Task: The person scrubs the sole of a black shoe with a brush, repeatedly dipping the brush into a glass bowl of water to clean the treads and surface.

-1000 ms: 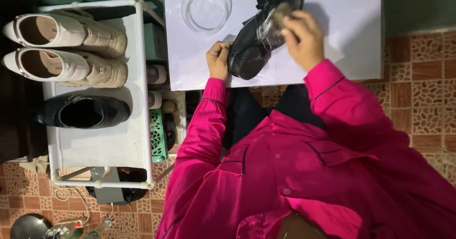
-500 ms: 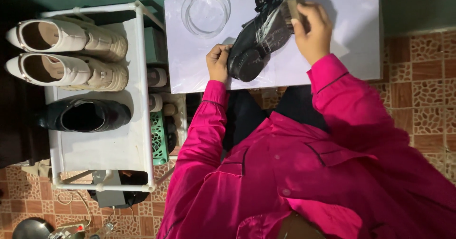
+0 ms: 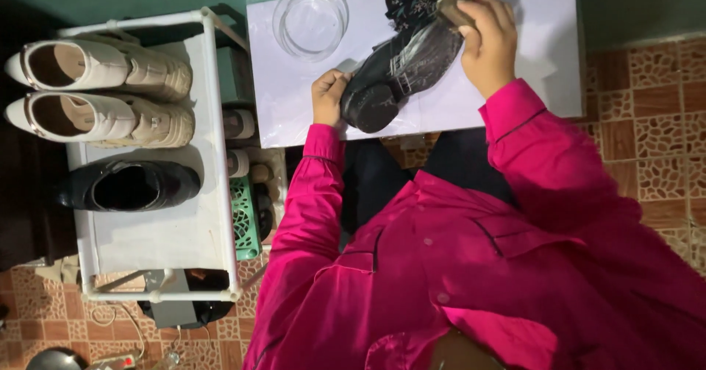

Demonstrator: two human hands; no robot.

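Note:
A black heeled boot lies on its side on a white table, its heel toward me. My left hand grips the boot at the heel end. My right hand is closed on a small tan brush or sponge and presses it against the boot's upper part. Both arms are in bright pink sleeves.
A clear glass bowl stands on the table's left part. To the left, a white shoe rack holds two cream boots and one black shoe. More shoes sit on lower shelves. The floor is patterned brown tile.
My right hand has slid with the brush along the boot, away from me toward its far end. My left hand stays at the heel.

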